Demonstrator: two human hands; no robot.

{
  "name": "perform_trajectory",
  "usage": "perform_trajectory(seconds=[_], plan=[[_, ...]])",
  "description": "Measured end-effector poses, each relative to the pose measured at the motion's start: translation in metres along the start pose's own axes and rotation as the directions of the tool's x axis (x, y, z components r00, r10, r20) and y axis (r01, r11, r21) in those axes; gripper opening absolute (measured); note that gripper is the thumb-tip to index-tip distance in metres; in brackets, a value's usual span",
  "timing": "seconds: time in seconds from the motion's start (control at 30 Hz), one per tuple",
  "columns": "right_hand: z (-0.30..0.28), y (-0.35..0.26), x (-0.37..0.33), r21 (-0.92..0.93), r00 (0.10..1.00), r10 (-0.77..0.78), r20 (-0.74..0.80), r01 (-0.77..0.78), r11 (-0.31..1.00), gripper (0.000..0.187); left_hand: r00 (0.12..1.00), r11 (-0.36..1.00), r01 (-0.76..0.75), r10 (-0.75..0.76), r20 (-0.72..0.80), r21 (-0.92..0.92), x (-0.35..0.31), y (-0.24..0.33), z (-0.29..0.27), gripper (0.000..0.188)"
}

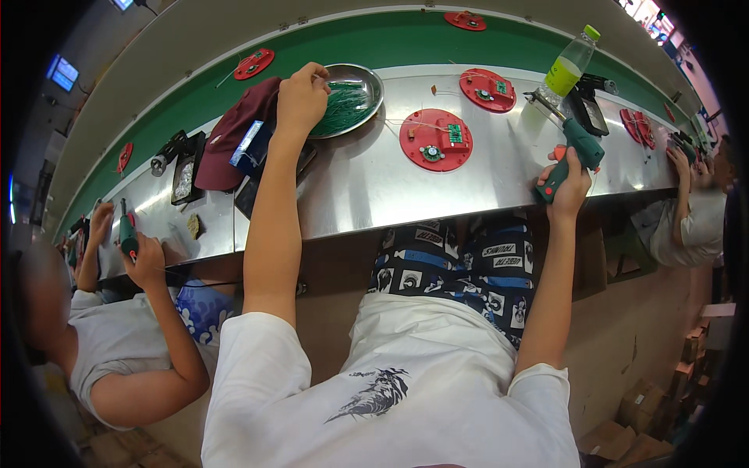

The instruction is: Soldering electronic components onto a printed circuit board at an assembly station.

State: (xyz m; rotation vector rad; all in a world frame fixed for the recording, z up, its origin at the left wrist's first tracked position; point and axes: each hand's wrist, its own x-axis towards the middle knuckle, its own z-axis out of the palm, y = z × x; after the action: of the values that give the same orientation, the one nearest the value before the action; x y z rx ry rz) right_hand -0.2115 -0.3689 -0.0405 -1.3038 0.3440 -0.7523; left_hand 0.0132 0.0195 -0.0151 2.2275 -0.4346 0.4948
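My left hand [304, 97] is over the left edge of a round metal dish [373, 87] that holds a pile of thin green wires [343, 108]. Its fingers are curled together, and anything between them is too small to make out. In my right hand [573, 187] is a green soldering gun [583, 142] with a red trigger, its tip pointing up and left, away from the work. Between my hands a round red plate [413, 147] lies on the metal bench, bearing a small green circuit board [455, 134], a round part and thin loose wires.
A second red plate [499, 100] lies farther back. Behind the soldering gun stands a bottle [563, 76] with a green cap. A maroon cap [226, 148] and a blue box [250, 147] sit beside my left forearm. Co-workers sit on both sides; the left one holds another soldering gun [127, 234].
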Motion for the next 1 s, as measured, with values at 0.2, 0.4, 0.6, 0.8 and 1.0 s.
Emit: perform_trajectory(seconds=[0.2,0.4,0.6,0.8,1.0], plan=[[-0.001,0.0,-0.001,-0.03,1.0,0.013,-0.004,-0.013,0.999,0.035,0.999,0.986,0.023,-0.028,0.03,0.163,-0.003,0.013,0.004,0.02],[-0.003,0.0,-0.001,-0.003,0.999,0.016,-0.029,-0.016,1.0,0.033,0.997,0.985,-0.013,0.0,0.074,0.175,-0.006,0.016,0.012,0.017],[-0.002,0.003,0.002,0.002,1.0,0.014,-0.025,-0.014,1.0,0.033,0.976,0.938,-0.185,0.14,0.167,0.294,-0.009,0.013,0.021,0.013],[-0.003,0.004,0.001,0.025,0.998,0.036,-0.052,-0.035,0.999,0.036,0.957,0.908,-0.202,0.103,0.271,0.367,-0.01,0.015,0.025,0.012],[-0.004,0.003,-0.001,0.044,1.0,0.014,-0.02,-0.013,0.999,0.037,0.968,0.927,-0.197,0.131,0.216,0.319,-0.008,0.025,0.022,0.01]])
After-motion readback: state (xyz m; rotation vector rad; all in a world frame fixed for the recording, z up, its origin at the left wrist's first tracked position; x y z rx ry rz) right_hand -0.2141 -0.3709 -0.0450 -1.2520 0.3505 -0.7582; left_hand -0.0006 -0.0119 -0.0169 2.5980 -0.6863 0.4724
